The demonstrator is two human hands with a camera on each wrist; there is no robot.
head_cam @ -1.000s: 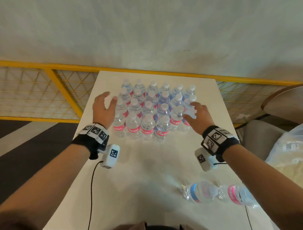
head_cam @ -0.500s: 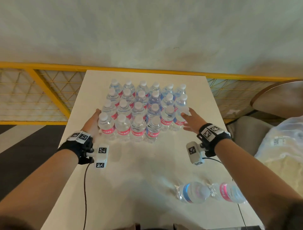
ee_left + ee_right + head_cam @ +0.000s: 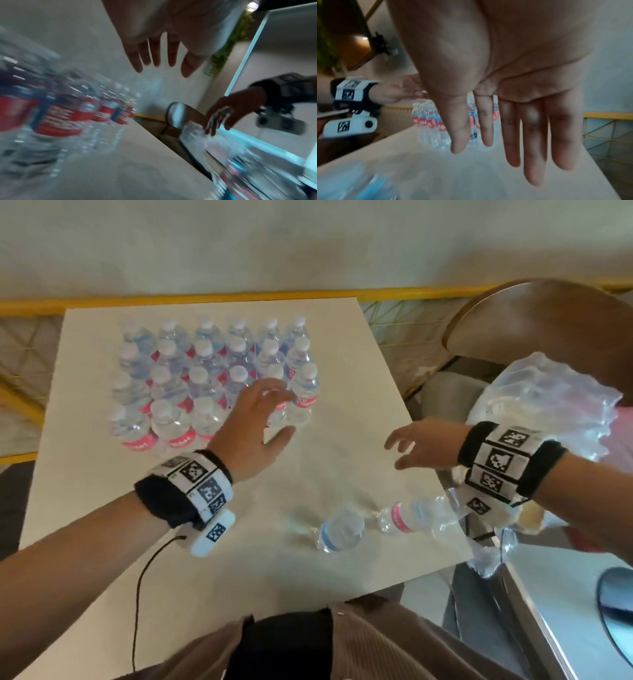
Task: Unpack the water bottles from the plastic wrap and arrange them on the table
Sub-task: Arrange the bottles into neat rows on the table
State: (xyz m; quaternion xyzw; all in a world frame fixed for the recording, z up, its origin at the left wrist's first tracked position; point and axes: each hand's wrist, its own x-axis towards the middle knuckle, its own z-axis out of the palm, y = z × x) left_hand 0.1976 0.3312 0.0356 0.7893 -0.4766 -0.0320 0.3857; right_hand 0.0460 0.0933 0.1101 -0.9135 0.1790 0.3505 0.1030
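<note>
Brown chair (image 3: 534, 326), yellow railing (image 3: 212, 299)

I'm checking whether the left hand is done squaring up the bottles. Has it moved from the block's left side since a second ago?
Yes. The left hand has crossed to the near right corner of the bottle block, open and holding nothing.

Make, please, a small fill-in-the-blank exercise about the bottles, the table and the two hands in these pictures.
1. The standing bottles form a block on the ____ table.
2. Near the table's front edge, ____ bottles lie on their sides.
3. The left hand holds ____.
4. The fingers of the right hand are ____, not curled.

Missing words: white; two; nothing; straight
</note>
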